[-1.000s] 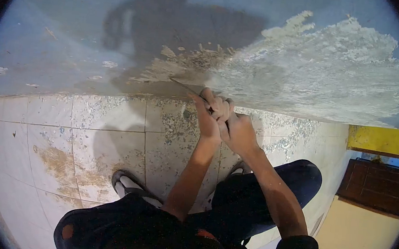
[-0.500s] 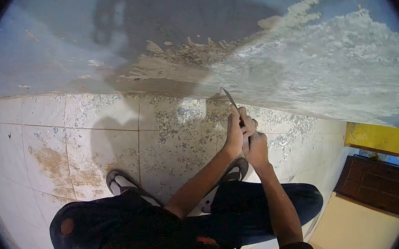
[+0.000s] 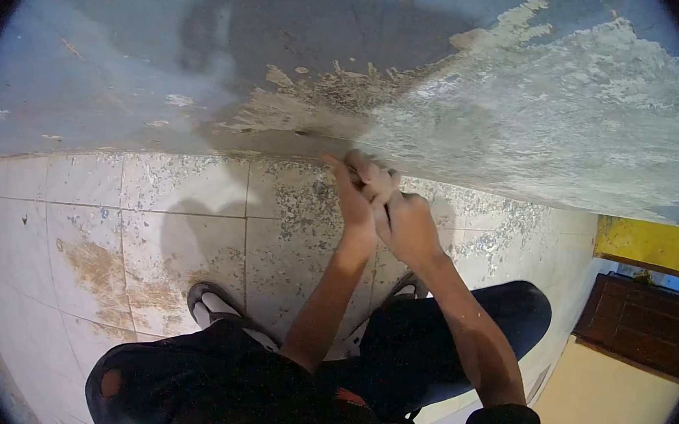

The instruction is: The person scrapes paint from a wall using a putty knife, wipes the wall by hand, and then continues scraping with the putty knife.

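My left hand and my right hand are closed together low against the wall, fingers overlapping around a thin dark scraper. The left thumb points toward the wall's foot. Most of the scraper is hidden by my fingers; a faint dark edge just left of them may be its blade. The blue-painted wall carries a broad, rough pale patch where paint is off, ragged at its edges. My hands are at the lower left end of that patch, partly in shadow.
White floor tiles are strewn with paint flakes along the wall. A brown smear marks the tiles at left. My sandalled foot and bent knees are close below. A brown wooden door or panel stands at far right.
Both hands have moved left and closer to the wall, with the scraper still between them. Its blade, plainly visible before, is now mostly hidden. The view has shifted slightly.
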The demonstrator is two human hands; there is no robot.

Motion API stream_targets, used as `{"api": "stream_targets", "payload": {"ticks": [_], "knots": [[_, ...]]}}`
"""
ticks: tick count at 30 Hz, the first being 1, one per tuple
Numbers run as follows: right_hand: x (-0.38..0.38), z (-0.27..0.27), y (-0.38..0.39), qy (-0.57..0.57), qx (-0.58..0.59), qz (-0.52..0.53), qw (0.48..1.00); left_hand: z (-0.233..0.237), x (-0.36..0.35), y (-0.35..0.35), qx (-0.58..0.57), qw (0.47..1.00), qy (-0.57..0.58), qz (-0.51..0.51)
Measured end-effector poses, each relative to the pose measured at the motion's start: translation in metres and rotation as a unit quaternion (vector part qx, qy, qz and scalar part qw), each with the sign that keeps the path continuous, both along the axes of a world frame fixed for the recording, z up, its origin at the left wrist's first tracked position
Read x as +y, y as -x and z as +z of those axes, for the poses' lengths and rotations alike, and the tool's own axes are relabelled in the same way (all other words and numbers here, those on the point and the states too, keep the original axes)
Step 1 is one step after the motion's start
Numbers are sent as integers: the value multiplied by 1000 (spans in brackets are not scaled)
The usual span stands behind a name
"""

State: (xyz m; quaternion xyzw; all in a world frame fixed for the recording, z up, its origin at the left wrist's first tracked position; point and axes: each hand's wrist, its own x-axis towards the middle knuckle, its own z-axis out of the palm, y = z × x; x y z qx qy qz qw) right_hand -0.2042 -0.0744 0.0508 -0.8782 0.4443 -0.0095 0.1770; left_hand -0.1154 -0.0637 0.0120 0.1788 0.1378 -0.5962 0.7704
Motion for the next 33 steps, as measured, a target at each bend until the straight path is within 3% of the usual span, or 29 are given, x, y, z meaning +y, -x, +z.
{"api": "stream_targets", "payload": {"ticks": [1,3,8,10,11,13,21,29,33], "knots": [[-2,4,-12,-7,8,7,1000,-3,1,-7,-22,998,58,21],[-3,7,-19,-12,22,21,999,3,0,-11,-40,998,48,29],[-6,-7,3,-14,-78,1,997,4,-7,3,-13,996,74,57],[-3,-11,30,-29,-84,-15,996,11,-12,31,-8,991,-132,9],[-2,-12,43,-42,-90,-32,995,3,-11,40,-7,991,-133,5],[-1,-15,61,-56,-75,-54,994,-14,-6,61,-35,997,12,-68],[5,-5,80,-111,-101,-101,984,-8,-6,81,8,995,16,-103],[18,-19,75,-49,-91,-127,986,-9,-1,70,-27,989,3,-146],[17,-9,47,-14,-62,-99,993,-8,-3,51,-28,993,26,-109]]}}
